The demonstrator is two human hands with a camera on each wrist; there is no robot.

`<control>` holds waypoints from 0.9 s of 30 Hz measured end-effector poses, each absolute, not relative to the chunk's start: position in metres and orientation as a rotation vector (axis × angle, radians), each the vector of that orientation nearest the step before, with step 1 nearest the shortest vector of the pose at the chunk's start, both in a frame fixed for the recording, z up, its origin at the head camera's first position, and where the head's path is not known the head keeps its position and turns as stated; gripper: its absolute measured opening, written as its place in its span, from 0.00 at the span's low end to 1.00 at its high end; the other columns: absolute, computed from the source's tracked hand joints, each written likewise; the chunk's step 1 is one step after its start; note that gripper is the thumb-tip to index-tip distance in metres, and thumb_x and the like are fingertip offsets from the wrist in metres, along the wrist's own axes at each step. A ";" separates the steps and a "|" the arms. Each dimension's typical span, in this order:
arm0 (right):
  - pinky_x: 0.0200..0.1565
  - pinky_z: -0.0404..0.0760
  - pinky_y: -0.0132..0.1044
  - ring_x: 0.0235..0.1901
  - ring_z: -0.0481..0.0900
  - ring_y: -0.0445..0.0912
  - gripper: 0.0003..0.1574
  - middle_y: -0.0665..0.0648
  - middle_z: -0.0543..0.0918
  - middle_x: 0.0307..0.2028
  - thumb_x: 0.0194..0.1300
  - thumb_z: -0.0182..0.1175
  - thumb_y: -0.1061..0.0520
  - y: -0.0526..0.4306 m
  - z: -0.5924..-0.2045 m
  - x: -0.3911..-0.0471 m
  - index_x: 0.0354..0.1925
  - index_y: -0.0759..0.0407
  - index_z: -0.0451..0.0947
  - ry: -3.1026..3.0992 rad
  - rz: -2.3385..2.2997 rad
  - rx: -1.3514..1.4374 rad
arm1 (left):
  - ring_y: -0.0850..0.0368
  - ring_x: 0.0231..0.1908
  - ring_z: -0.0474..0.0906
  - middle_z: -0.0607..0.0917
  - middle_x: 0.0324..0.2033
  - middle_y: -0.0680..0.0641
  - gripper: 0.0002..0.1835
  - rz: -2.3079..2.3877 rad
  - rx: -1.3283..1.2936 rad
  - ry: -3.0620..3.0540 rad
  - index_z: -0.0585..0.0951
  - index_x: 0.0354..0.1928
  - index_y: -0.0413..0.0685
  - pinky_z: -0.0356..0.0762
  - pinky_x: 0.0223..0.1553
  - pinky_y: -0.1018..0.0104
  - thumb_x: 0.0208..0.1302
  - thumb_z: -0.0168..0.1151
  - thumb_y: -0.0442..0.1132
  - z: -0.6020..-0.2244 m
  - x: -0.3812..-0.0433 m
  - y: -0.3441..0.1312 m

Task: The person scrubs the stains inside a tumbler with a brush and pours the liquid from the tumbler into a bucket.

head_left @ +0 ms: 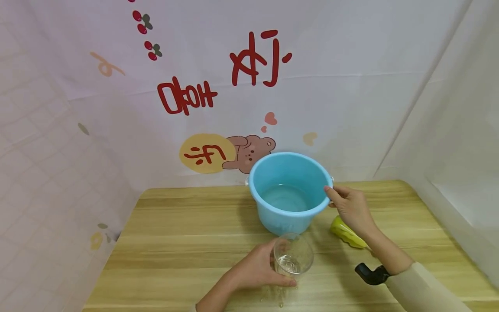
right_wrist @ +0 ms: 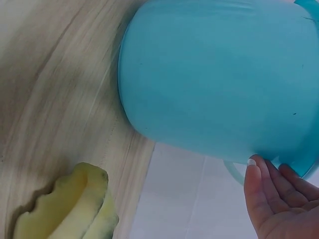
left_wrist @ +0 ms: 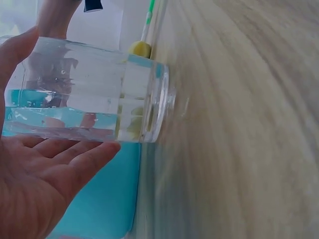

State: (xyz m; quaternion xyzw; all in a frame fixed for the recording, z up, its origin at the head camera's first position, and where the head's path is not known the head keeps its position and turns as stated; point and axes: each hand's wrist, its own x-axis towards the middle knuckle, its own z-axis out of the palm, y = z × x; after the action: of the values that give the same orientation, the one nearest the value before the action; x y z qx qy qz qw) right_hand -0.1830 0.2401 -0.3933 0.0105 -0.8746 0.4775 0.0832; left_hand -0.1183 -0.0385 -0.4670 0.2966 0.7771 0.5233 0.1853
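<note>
My left hand [head_left: 255, 268] holds a clear cup [head_left: 299, 255] from its left side, thumb along the near side. Some water lies in the bottom of the cup, and its base is close to the tabletop in the left wrist view. Behind it stands a light blue bucket [head_left: 284, 221] with shallow water [head_left: 286, 197] inside. At the bucket's right rim, near a handle joint, my right hand [head_left: 354, 210] pinches the edge between thumb and fingers. In the right wrist view its fingertips are up under the rim [right_wrist: 304, 167], and the bucket's base meets the table.
A yellow-green sponge brush [head_left: 347, 234] lies on the wooden table [head_left: 187, 234] right of the bucket; its handle [left_wrist: 149, 20] is green and white. Water drops [head_left: 280, 304] dot the wood near the cup. A printed white cloth [head_left: 331, 104] hangs behind the table.
</note>
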 end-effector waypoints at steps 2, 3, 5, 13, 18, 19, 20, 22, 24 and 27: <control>0.33 0.80 0.32 0.34 0.83 0.49 0.36 0.64 0.83 0.44 0.65 0.54 0.36 0.240 -0.393 -0.183 0.56 0.63 0.77 -2.614 1.423 0.037 | 0.62 0.54 0.72 0.76 0.56 0.54 0.42 1.467 0.830 2.198 0.69 0.61 0.59 0.74 0.47 0.69 0.42 0.74 0.60 -0.467 -0.118 -0.039; 0.33 0.80 0.32 0.34 0.83 0.49 0.36 0.63 0.83 0.44 0.65 0.54 0.35 0.240 -0.394 -0.184 0.56 0.63 0.77 -2.613 1.420 0.039 | 0.62 0.53 0.73 0.76 0.55 0.54 0.42 1.468 0.828 2.198 0.69 0.61 0.59 0.74 0.47 0.69 0.42 0.74 0.60 -0.466 -0.118 -0.039; 0.33 0.80 0.32 0.34 0.83 0.49 0.35 0.63 0.83 0.44 0.65 0.54 0.36 0.240 -0.394 -0.184 0.55 0.63 0.77 -2.604 1.423 0.049 | 0.62 0.53 0.73 0.76 0.55 0.53 0.43 1.474 0.824 2.191 0.69 0.61 0.57 0.74 0.47 0.70 0.42 0.74 0.60 -0.466 -0.118 -0.039; 0.34 0.80 0.32 0.34 0.83 0.53 0.35 0.64 0.84 0.43 0.65 0.54 0.36 0.241 -0.396 -0.185 0.54 0.63 0.78 -2.597 1.428 0.057 | 0.59 0.54 0.73 0.75 0.56 0.52 0.45 1.491 0.797 2.208 0.68 0.62 0.56 0.74 0.48 0.70 0.41 0.75 0.60 -0.468 -0.115 -0.040; 0.35 0.82 0.37 0.32 0.83 0.48 0.34 0.64 0.84 0.42 0.65 0.55 0.36 0.242 -0.398 -0.187 0.53 0.63 0.78 -2.594 1.412 0.056 | 0.59 0.53 0.73 0.75 0.56 0.52 0.47 1.490 0.785 2.256 0.68 0.62 0.55 0.74 0.48 0.68 0.39 0.76 0.61 -0.469 -0.115 -0.042; 0.35 0.82 0.37 0.31 0.83 0.46 0.34 0.64 0.84 0.42 0.65 0.55 0.37 0.242 -0.398 -0.187 0.53 0.64 0.78 -2.591 1.412 0.058 | 0.59 0.54 0.73 0.75 0.56 0.52 0.47 1.486 0.782 2.274 0.68 0.62 0.56 0.73 0.50 0.68 0.38 0.76 0.61 -0.469 -0.115 -0.042; 0.34 0.82 0.37 0.31 0.83 0.46 0.34 0.64 0.84 0.42 0.65 0.55 0.37 0.242 -0.399 -0.187 0.53 0.64 0.79 -2.586 1.413 0.060 | 0.59 0.54 0.73 0.75 0.56 0.52 0.48 1.488 0.783 2.285 0.68 0.63 0.57 0.73 0.51 0.67 0.38 0.76 0.61 -0.469 -0.114 -0.042; 0.33 0.81 0.34 0.31 0.83 0.45 0.34 0.64 0.84 0.42 0.65 0.55 0.37 0.242 -0.399 -0.188 0.52 0.64 0.79 -2.577 1.418 0.063 | 0.58 0.55 0.72 0.75 0.57 0.52 0.48 1.495 0.787 2.305 0.67 0.63 0.57 0.71 0.53 0.65 0.38 0.77 0.61 -0.469 -0.114 -0.043; 0.32 0.81 0.33 0.31 0.82 0.47 0.34 0.64 0.84 0.41 0.66 0.55 0.38 0.243 -0.400 -0.188 0.52 0.65 0.79 -2.563 1.423 0.067 | 0.58 0.56 0.72 0.75 0.56 0.52 0.48 1.507 0.791 2.326 0.68 0.63 0.58 0.70 0.54 0.63 0.37 0.77 0.60 -0.467 -0.113 -0.044; 0.32 0.80 0.32 0.31 0.82 0.49 0.33 0.64 0.84 0.40 0.66 0.55 0.38 0.242 -0.401 -0.187 0.52 0.65 0.79 -2.550 1.430 0.063 | 0.57 0.54 0.73 0.76 0.54 0.53 0.45 1.539 0.795 2.357 0.69 0.61 0.59 0.71 0.54 0.62 0.38 0.77 0.59 -0.465 -0.111 -0.046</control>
State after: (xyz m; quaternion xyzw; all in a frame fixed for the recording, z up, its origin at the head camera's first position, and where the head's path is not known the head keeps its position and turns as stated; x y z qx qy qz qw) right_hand -0.1870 0.2419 -0.4010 0.0215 -0.8669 0.4862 0.1083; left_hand -0.1113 -0.0459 -0.4646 0.2702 0.8010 0.5232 0.1079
